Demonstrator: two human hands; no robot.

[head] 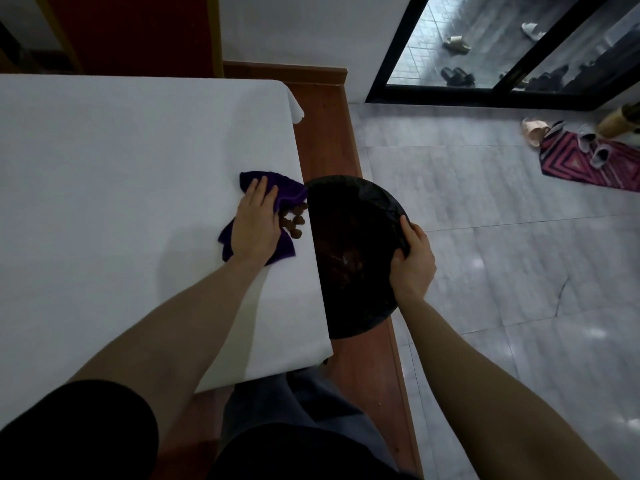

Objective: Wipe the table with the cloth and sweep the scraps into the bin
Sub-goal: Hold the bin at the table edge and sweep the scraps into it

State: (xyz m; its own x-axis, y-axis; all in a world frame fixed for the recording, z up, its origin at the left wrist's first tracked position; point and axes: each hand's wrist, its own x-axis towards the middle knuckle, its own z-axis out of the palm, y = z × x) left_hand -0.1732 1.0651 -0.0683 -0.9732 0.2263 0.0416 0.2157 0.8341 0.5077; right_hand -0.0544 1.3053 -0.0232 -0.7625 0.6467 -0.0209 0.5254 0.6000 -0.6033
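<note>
Left hand (255, 223) flat on purple cloth (277, 188), brown scraps (293, 220) at table (121, 161) edge. Right hand (412, 263) gripping black bin (353, 202) rim. Best: bin tight under edge, one smooth push, cloth kept flat.

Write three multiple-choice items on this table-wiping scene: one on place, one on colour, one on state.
1. Where do the brown scraps lie?
A. on the floor
B. at the table edge beside the bin
C. at the table's far left

2. What colour is the cloth?
A. purple
B. yellow
C. white

3. What is the right hand doing?
A. hanging idle
B. pressing the cloth
C. gripping the bin's rim

Key: 1 B, the scraps sit between the cloth and the bin's black rim. 2 A, purple shows around the left hand, which presses on it. 3 C, its fingers curl over the rim.
</note>
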